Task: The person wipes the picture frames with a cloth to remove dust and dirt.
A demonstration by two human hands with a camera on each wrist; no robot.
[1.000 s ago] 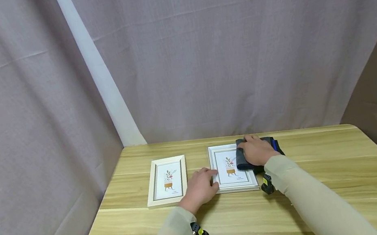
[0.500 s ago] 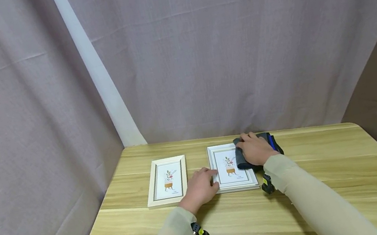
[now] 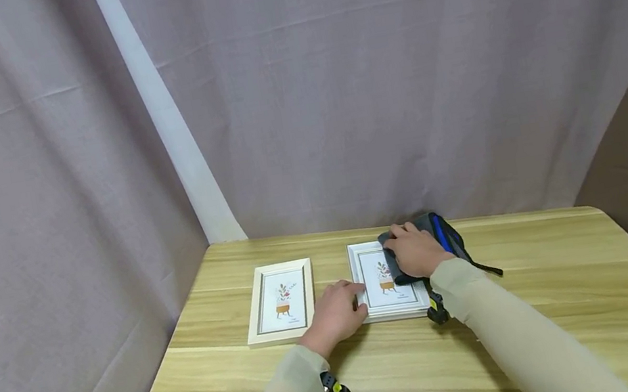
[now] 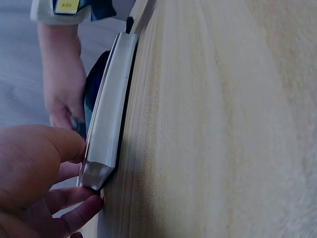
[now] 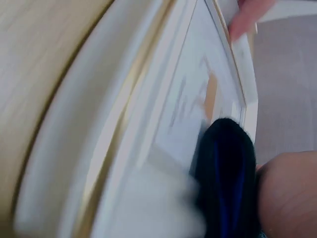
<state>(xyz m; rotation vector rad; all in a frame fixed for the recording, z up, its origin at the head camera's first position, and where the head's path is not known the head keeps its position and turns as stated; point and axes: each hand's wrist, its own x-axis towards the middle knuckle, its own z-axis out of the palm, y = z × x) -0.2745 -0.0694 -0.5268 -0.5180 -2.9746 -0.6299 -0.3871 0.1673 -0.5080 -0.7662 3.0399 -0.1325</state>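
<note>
From my remote station, the head view put the white picture frame [image 3: 397, 313] lying flat on the wooden table [image 3: 586, 276], a little right of centre in the lower half. I judged the step in hand to be wiping: a folded dark grey cloth [image 3: 426, 227] with a blue stripe [image 3: 440, 231] covered the frame's upper right portion and lapped onto the potted-plant print [image 3: 387, 286]. A thin black strap [image 3: 489, 270] trailed from the cloth toward the right.

My right hand [image 3: 418, 251] gripped that cloth from above, fingers bent over it; in the right wrist view the fold showed dark with blue inside, and the lower part was too blurred for me to read the contact. My left hand [image 3: 335, 312] held the frame by its left side, the index finger reaching onto the rim and the other digits curled about the near left corner. I could not tell whether any fingertip went underneath.

The cream picture frame [image 3: 254, 308] lay to the left of my left hand, well apart from the white one, with no cloth on it.

As I read it, the next move called for taking the cloth over the exposed left and lower parts of the print, pressing lightly, with the left hand bracing the edge so the frame would not skid. The left fingers would need to shift before that rim could be reached.
</note>
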